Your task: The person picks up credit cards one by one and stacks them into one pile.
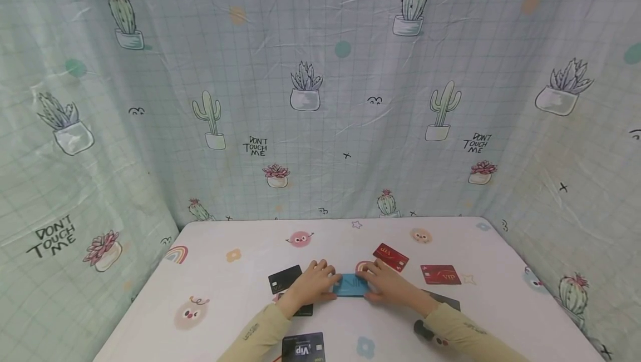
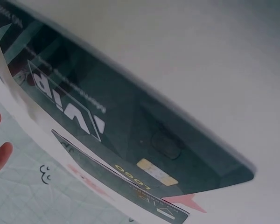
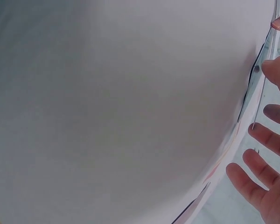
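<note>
A blue card (image 1: 350,285) is held level between both hands near the middle of the table. My left hand (image 1: 316,283) pinches its left end, thumb at the near edge and fingers at the far edge. At the right end my right hand (image 1: 388,284) grips it the same way. The right wrist view has the card edge-on as a thin line between thumb and fingertip (image 3: 257,130). Beneath the left wrist lies a dark card (image 1: 304,311), partly covered. Just left of that hand is a black card (image 1: 284,278).
Two red VIP cards, one angled (image 1: 390,257) and one straight (image 1: 440,274), lie beyond and right of the right hand. A grey card (image 1: 445,299) is partly under the right forearm. At the front lies a dark VIP card (image 1: 302,345). A small black object (image 1: 423,330) touches the right sleeve.
</note>
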`<state>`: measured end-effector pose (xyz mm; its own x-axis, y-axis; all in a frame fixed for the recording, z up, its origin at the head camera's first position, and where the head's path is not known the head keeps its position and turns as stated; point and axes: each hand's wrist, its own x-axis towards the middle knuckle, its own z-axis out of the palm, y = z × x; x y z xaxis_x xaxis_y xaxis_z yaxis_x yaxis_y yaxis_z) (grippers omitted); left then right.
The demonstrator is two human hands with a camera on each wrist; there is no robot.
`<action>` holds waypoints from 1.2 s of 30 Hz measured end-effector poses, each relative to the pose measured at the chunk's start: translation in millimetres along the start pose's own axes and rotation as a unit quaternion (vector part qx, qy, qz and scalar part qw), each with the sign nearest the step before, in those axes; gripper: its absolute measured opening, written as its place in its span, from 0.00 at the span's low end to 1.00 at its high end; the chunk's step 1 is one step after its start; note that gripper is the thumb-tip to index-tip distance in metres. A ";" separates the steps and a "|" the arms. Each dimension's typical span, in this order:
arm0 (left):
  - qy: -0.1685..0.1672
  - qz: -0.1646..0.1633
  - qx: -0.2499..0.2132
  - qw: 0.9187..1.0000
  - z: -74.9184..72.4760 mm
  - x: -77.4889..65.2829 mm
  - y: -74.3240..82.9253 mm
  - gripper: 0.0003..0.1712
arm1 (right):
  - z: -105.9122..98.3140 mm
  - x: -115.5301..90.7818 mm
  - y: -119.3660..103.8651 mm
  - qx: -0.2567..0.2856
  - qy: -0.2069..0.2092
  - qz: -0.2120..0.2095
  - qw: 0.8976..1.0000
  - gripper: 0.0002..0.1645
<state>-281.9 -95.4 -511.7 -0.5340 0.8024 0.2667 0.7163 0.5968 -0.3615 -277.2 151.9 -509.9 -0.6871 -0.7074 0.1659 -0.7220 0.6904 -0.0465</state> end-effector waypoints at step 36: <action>-0.004 -0.003 -0.018 1.000 4.6 -0.7 -0.3 0.24 | 3.6 2.1 1.0 -0.013 -0.017 -0.006 1.000 0.32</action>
<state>-283.9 -96.2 -515.9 -0.5411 0.7993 0.2614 0.7293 0.6008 -0.3273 -279.7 150.6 -513.1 -0.6815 -0.7198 0.1322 -0.7278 0.6855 -0.0199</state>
